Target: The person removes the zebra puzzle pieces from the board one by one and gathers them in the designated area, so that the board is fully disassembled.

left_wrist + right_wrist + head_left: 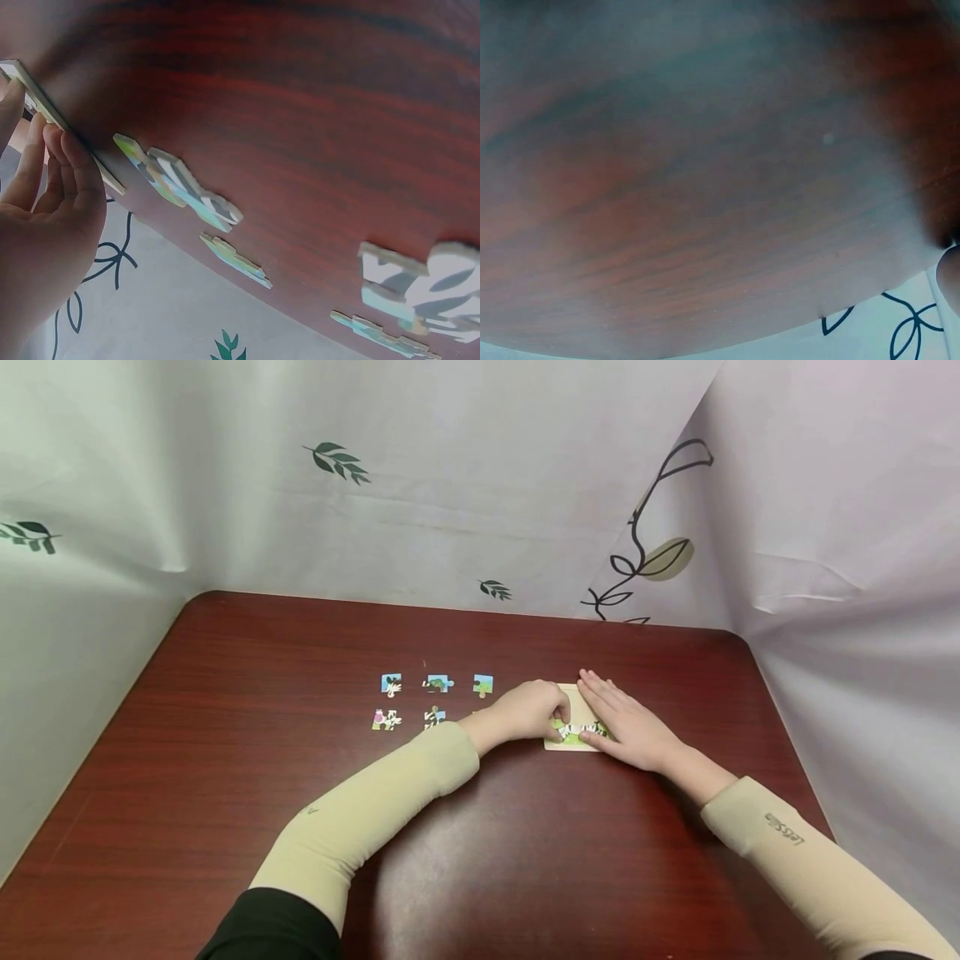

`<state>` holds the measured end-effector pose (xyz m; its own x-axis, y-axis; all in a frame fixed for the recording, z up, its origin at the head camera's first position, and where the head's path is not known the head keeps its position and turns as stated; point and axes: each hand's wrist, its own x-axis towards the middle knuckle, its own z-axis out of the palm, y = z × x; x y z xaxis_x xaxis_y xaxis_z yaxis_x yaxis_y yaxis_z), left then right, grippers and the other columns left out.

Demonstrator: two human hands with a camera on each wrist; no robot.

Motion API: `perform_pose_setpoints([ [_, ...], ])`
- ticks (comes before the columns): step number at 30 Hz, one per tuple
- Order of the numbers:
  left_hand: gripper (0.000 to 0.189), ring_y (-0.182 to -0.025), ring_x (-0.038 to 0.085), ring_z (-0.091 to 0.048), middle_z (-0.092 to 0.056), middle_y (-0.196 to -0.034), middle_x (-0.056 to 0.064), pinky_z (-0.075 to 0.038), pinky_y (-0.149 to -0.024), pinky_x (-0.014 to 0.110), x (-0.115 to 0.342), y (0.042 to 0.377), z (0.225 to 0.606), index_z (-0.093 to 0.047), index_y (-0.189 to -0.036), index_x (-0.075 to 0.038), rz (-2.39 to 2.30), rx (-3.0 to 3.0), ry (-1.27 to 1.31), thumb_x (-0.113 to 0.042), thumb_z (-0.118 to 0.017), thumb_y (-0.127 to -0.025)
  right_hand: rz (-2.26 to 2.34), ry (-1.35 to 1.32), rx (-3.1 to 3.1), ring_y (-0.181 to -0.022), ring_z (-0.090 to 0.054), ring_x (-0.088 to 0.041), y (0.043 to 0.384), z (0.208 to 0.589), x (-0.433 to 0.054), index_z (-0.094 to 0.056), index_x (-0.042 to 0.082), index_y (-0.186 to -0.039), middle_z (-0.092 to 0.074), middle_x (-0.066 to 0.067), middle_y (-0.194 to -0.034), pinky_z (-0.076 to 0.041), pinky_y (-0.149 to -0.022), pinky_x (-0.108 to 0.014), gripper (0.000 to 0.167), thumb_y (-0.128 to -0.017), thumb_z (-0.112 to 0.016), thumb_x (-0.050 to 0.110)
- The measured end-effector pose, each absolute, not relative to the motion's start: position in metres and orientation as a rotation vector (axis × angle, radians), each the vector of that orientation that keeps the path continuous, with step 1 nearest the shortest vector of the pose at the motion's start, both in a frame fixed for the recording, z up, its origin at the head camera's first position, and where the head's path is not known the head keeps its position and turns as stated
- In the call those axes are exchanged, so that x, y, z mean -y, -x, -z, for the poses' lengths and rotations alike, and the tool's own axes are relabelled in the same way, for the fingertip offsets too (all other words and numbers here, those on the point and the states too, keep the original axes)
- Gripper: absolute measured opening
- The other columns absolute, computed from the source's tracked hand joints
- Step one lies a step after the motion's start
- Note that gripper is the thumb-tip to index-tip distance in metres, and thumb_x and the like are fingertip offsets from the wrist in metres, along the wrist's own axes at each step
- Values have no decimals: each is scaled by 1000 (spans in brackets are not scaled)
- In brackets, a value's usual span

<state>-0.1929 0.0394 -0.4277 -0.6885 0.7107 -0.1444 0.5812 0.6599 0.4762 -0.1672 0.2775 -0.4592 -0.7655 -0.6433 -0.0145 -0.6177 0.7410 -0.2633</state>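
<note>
Bending the left hand [534,708] over the left side of the wooden puzzle board [580,708], fingers curled and thumb reaching down towards the board's lower part. Cannot tell, even from the left wrist view, whether pinching a piece there or merely touching the board. Laying the right hand [633,731] over the board's right side, fingers straight and close together, thumb spread apart across the lower right. Can see between both hands a black-and-white striped picture [572,731] on green along the board's lower part, with bare pale wood above it. Can count, left of the board on the dark red bench [525,860], two rows of loose puzzle pieces [391,685], set apart from one another: three plainly visible in the farther row, two in the nearer, plus one [474,711] mostly hidden by the left wrist. Wearing pale sleeves [382,793] on both forearms, nearer than the board. Facing, beyond the board, a white leaf-printed curtain [450,527].
</note>
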Motion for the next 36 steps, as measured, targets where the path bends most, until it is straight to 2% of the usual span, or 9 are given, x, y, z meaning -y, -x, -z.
perform_pose_setpoints([
  [9,21,-87,9,-63,-73,-94,-4,-52,-82,23,-40,195,430,-80,-104,-14,-585,-2555,-1017,-24,-89,-87,352,1014,-2831,-165,-19,-38,168,458,-276,-26,-4,-165,-20,-20,-177,-22,-132,-57,85,-103,-66,37],
  [32,24,-87,9,-62,-72,-94,-3,-50,-82,23,-39,194,428,-80,-103,-13,-635,-2537,-1000,-24,-91,-86,345,1022,-2818,-164,-20,-38,169,457,-274,-27,-4,-165,-21,-21,-176,-22,-132,-56,86,-102,-67,38],
  [36,19,-87,10,-64,-74,-95,-1,-52,-82,23,-38,195,426,-80,-102,-12,-652,-2531,-1014,-20,-89,-87,341,1030,-2822,-164,-21,-38,169,457,-274,-28,-5,-164,-22,-21,-176,-23,-132,-57,86,-102,-68,38],
])
